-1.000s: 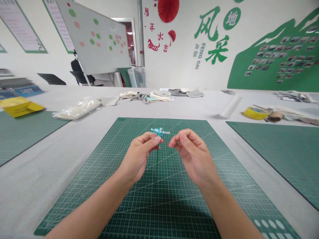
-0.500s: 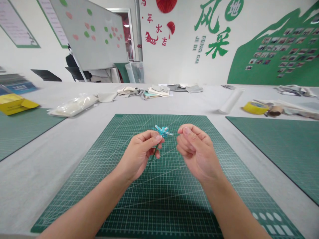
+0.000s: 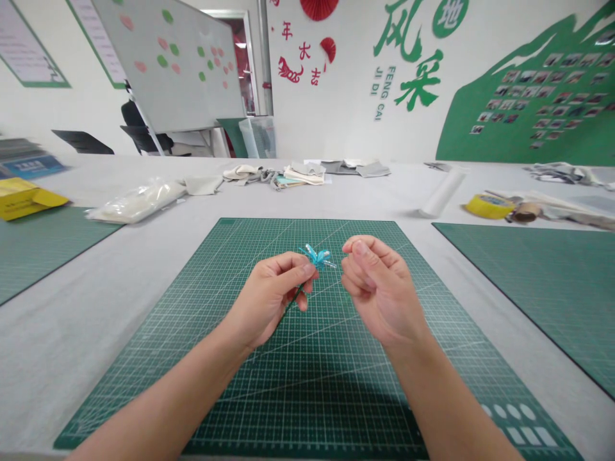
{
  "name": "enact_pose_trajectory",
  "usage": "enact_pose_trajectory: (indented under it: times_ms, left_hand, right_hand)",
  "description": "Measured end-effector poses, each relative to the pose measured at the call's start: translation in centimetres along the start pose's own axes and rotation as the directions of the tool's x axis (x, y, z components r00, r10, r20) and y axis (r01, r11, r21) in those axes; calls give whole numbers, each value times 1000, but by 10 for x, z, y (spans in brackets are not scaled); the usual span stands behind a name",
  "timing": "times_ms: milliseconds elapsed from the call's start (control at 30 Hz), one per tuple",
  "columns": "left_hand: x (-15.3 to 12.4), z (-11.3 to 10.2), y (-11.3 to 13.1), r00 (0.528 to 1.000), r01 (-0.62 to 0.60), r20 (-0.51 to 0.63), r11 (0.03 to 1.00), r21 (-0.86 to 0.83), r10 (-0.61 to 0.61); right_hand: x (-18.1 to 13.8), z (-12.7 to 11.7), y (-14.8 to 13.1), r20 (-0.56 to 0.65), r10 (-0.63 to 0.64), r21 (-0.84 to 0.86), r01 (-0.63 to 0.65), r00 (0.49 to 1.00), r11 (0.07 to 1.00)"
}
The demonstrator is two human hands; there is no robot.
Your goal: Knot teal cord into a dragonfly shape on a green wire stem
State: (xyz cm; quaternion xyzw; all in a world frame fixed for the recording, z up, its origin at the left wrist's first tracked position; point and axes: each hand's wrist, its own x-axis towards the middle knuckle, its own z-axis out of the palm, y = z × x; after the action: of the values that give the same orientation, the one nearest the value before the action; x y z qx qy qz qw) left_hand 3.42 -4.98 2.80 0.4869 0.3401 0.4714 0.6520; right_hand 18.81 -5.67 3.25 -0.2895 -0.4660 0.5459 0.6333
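Between the thumb and fingers of my left hand [image 3: 278, 291] is a small blue craft flower [image 3: 319, 257] with shiny, whitish petal tips. Its thin dark green stem [image 3: 292, 299] slants down and left below the fingers. My right hand [image 3: 377, 282] is held just to the right of the flower, apart from it, with thumb and forefinger pinched and the other fingers curled in. Whatever sits in that pinch, perhaps something very thin, is too small to make out. Both hands are raised over a green gridded cutting mat [image 3: 307, 397].
More cutting mats lie at left [image 3: 52, 250] and right [image 3: 542, 275]. Farther back are a clear plastic bag [image 3: 137, 202], a yellow box [image 3: 29, 200], fabric pieces [image 3: 305, 173], a white roll [image 3: 439, 195], yellow tape [image 3: 489, 206] and a cardboard core [image 3: 527, 212].
The flower has turned in my left hand, so its petals point differently and the stem leans more to the left. My right hand keeps its pinch in nearly the same spot.
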Motion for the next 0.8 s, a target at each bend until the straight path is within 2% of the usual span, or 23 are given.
enact_pose_trajectory:
  times_ms: [267, 367, 533, 800]
  left_hand:
    - [1, -1, -4, 988, -140, -35, 963, 229, 152]
    - [2, -3, -7, 967, -218, -59, 929, 299, 246]
    - [3, -5, -10, 924, -309, -124, 896, 320, 363]
    - [6, -6, -13, 906, -379, -36, 849, 368, 421]
  right_hand:
    - [-2, 0, 0, 20, -49, -14, 49, 999, 999]
    - [-4, -1, -1, 54, -54, -47, 57, 997, 997]
    - [-8, -2, -4, 164, -69, -128, 91, 984, 988]
    - [-11, -4, -2, 220, -126, -235, 178, 967, 956]
